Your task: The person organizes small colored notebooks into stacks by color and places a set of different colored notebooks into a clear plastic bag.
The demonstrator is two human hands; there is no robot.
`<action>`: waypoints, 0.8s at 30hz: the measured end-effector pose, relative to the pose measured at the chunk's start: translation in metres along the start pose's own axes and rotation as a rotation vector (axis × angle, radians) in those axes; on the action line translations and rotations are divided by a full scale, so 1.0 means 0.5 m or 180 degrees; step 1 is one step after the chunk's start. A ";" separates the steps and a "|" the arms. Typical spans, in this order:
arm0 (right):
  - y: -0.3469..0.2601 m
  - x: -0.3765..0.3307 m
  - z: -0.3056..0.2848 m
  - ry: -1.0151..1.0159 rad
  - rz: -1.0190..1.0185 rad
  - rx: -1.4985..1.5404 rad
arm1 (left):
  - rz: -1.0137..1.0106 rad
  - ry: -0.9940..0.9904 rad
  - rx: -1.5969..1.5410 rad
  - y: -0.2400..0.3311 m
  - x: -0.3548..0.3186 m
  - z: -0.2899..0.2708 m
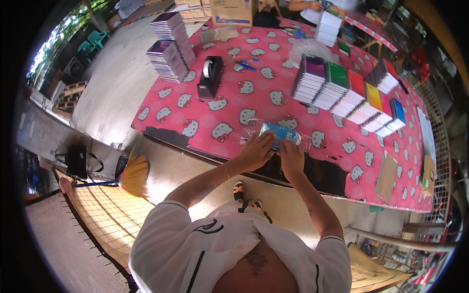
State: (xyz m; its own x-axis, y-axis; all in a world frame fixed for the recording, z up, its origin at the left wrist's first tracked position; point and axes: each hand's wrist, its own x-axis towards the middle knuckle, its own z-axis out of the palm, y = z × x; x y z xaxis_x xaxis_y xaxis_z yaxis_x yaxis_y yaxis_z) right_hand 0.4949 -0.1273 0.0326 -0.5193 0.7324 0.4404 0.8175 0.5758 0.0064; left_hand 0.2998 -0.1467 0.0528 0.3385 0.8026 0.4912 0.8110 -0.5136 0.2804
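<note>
A small blue-covered pack (281, 133), probably a notebook, lies in clear plastic wrap near the table's front edge. My left hand (257, 150) is closed on its left part, fingers across the top and thumb at the near edge. Close beside it, my right hand (292, 158) grips the near right part, its fingers bent over the wrap. Loose plastic (305, 141) sticks out past both ends of the pack. The undersides of my fingers are hidden.
On the pink patterned tablecloth (220, 131) stand a black tape dispenser (210, 80), notebook stacks at left (168, 53) and coloured notebook stacks at right (337, 88). Blue-handled scissors (246, 64) lie beyond. A brown cardboard piece (387, 175) lies right. Another person (312, 12) handles notebooks at the far side.
</note>
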 end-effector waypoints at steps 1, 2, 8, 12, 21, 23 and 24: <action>0.005 0.001 0.000 0.0003 -0.0031 -0.0010 | -0.0086 0.0151 0.0121 -0.002 -0.005 -0.022; 0.006 -0.002 0.004 -0.0001 -0.0055 -0.0017 | -0.0196 -0.0039 0.0266 -0.036 -0.012 -0.044; -0.009 -0.002 -0.010 -0.0100 -0.0014 0.0144 | -0.1925 0.1650 -0.0180 -0.493 -0.004 -0.142; -0.015 0.004 -0.014 -0.0081 -0.0004 0.0211 | -0.3544 0.0885 -0.1568 -0.641 0.063 -0.223; -0.016 0.000 -0.020 0.0127 0.0021 0.0201 | -0.3341 0.1992 -0.4054 -0.592 -0.052 -0.110; -0.012 0.009 -0.018 0.0147 -0.0028 0.0280 | -0.3357 0.1405 -0.1807 -0.632 -0.051 -0.138; -0.015 0.013 -0.017 0.0149 -0.0052 0.0363 | -0.3266 0.1095 -0.0677 -0.649 -0.054 -0.165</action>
State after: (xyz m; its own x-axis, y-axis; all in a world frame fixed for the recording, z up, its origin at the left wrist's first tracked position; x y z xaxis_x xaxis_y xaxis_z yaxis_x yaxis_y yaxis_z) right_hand 0.4875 -0.1302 0.0430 -0.5181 0.7063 0.4824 0.7740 0.6272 -0.0871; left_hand -0.0119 -0.0265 0.0165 -0.6264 0.7672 0.1380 0.5207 0.2801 0.8064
